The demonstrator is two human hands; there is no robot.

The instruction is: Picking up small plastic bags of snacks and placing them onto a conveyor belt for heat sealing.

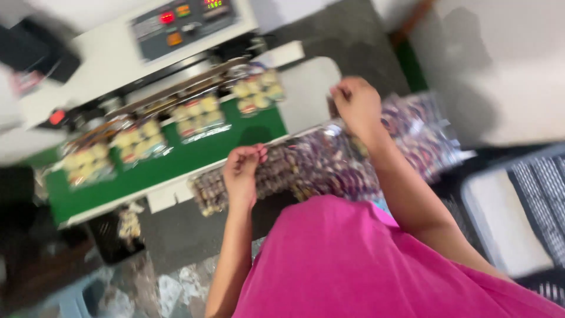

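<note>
A green conveyor belt (176, 158), edged in white and tilted across the view, is seen running along the front of a white machine (112, 70). Four clear packets of pale round pieces are laid on it in a row: one (87, 163) at the far left, a second (140, 139), a third (197, 114), and a fourth (258, 89) at the right end.
</note>
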